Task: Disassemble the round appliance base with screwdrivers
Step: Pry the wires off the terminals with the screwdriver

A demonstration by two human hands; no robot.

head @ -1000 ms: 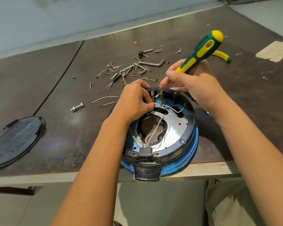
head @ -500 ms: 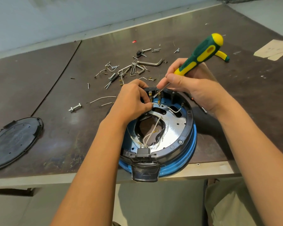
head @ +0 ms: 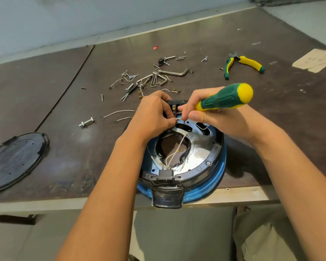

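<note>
Both hands meet over the far rim of the round appliance base (head: 201, 162). His left hand (head: 154, 115) is curled, fingertips pinching a thin white wire (head: 179, 119) at the black terminal block (head: 174, 107) on the base's far edge. His right hand (head: 215, 117) is wrapped around a green screwdriver with a yellow butt and yellow collar (head: 226, 97), the handle pointing up and to the right; its shaft and tip are hidden behind the fingers, so I cannot tell where the tip sits.

That base lies directly beneath and just nearer than the hands, at the near edge of the dark brown worktable (head: 64, 147), its black latch tab (head: 167, 198) overhanging the metal table edge. It is open on top: a black plastic ring over a blue outer wall, a shiny silver plate inside with slots and a big irregular hole in the middle, and white wires (head: 174, 149) running from the near connector across that hole.

Beyond the hands lies a scatter of loose screws, springs and steel hex keys (head: 154, 78). A loose silver bolt (head: 86, 122) sits to the left, and further left a round black plastic cover (head: 15, 161) lies flat. Green-and-yellow pliers (head: 243, 65) rest far right, well apart from the base.
</note>
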